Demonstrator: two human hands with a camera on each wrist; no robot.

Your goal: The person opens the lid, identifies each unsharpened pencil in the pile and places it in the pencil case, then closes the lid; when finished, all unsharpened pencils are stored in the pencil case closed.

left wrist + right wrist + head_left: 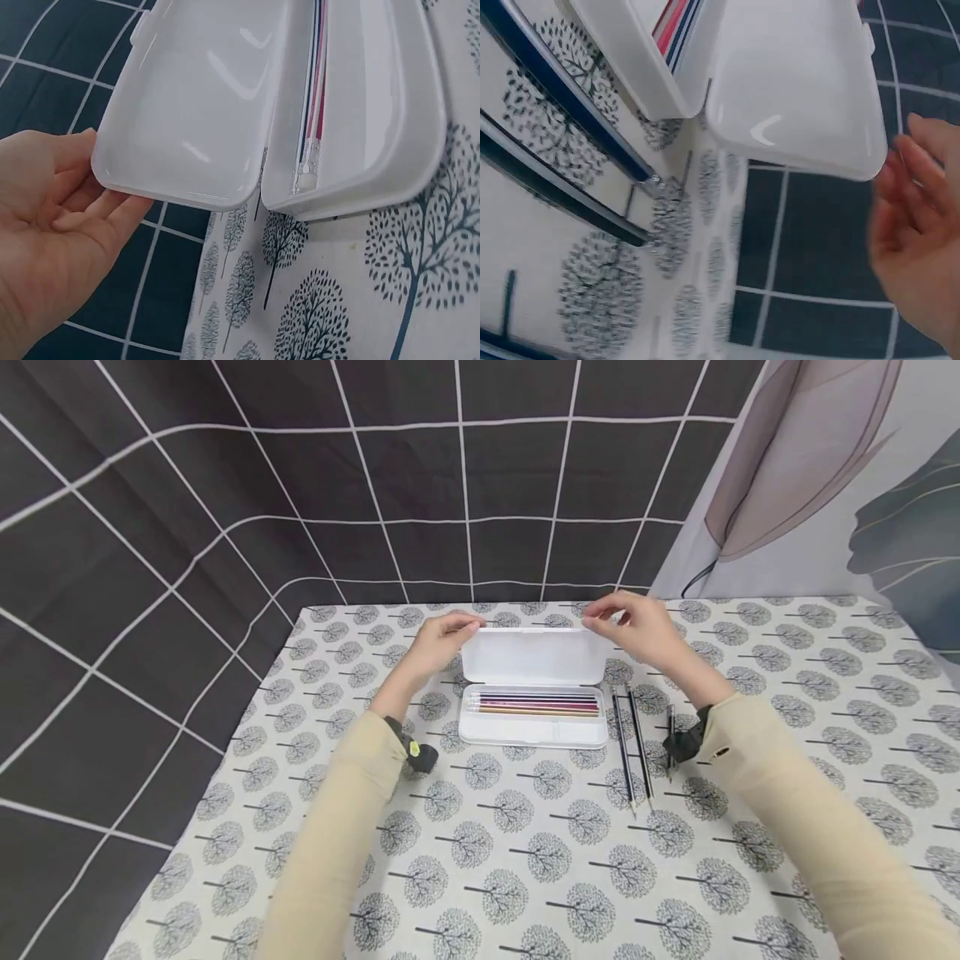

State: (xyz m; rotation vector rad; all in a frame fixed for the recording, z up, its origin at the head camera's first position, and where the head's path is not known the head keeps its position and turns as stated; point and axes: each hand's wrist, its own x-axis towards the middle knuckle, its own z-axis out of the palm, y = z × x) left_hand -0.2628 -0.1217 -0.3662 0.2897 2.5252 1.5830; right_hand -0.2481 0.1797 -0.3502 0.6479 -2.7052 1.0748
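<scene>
A white plastic pencil case (495,729) lies on the table with its lid (532,657) raised at the far side. Inside it, several pencils (540,700) with dark, red and yellowish barrels lie side by side. At the lid's left corner is my left hand (437,647); in the left wrist view its thumb meets the lid's edge while the fingers pass behind, pinching the corner. My right hand (637,625) hovers by the right corner, fingers loosely bent, thumb apart from the lid. Whether those blurred fingertips touch the lid's edge is hard to tell.
Two dark pencils (640,745) lie lengthwise just right of the case. Farther right, another dark, slim item (671,727) is partly covered by the right wrist strap. A tree-print cloth (495,860) covers the table, with a dark gridded curtain (420,485) behind.
</scene>
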